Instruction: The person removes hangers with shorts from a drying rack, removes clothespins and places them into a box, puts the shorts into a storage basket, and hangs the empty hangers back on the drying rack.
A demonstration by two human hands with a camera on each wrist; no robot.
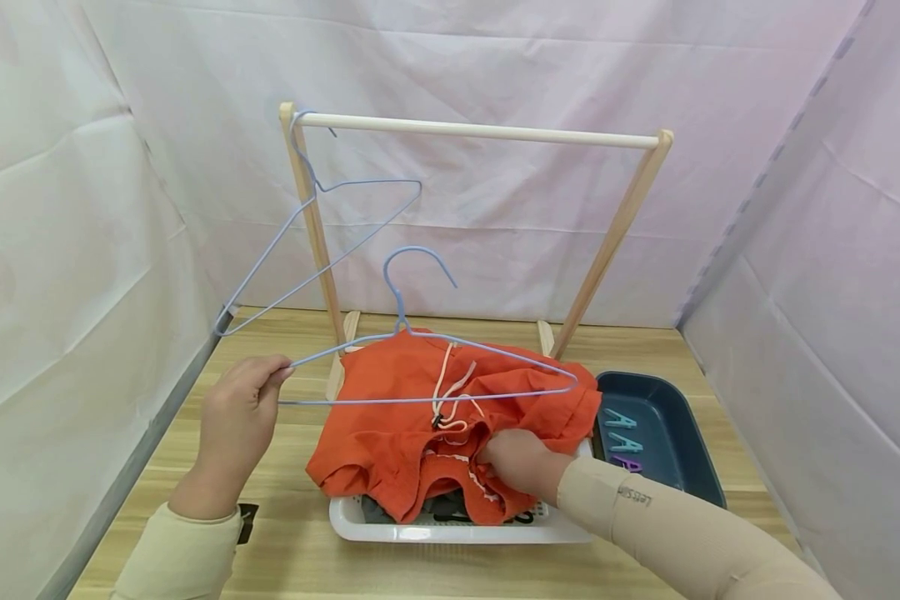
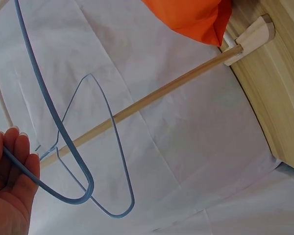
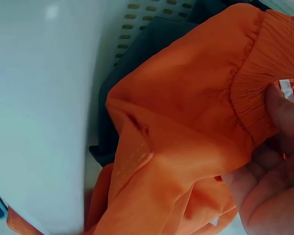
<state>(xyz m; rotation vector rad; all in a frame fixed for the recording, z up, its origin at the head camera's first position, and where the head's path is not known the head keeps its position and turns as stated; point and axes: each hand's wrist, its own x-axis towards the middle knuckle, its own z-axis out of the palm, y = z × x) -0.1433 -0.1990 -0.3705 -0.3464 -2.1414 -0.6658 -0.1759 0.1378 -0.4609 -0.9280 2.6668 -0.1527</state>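
My left hand (image 1: 242, 408) pinches one end of a blue wire hanger (image 1: 401, 310), whose hook points up. In the left wrist view the hanger's wire (image 2: 54, 108) passes between thumb and fingers. Behind it, the hanger's frame crosses over orange drawstring pants (image 1: 390, 375) heaped on a white basket (image 1: 461, 533). My right hand (image 1: 521, 460) grips the pants' gathered waistband; in the right wrist view its thumb lies at the waistband (image 3: 250, 93) with the fingers under the cloth. A pale cord with a dark toggle hangs from the pants. How long the legs are is hidden.
A wooden rack with a white rail (image 1: 480, 129) stands behind; a second blue hanger (image 1: 266, 250) hangs at its left end. Right of the basket, a dark blue tray (image 1: 667, 425) holds teal clips (image 1: 621, 419) and a purple clip (image 1: 627, 463). Dark cloth (image 3: 137, 63) lies inside the basket.
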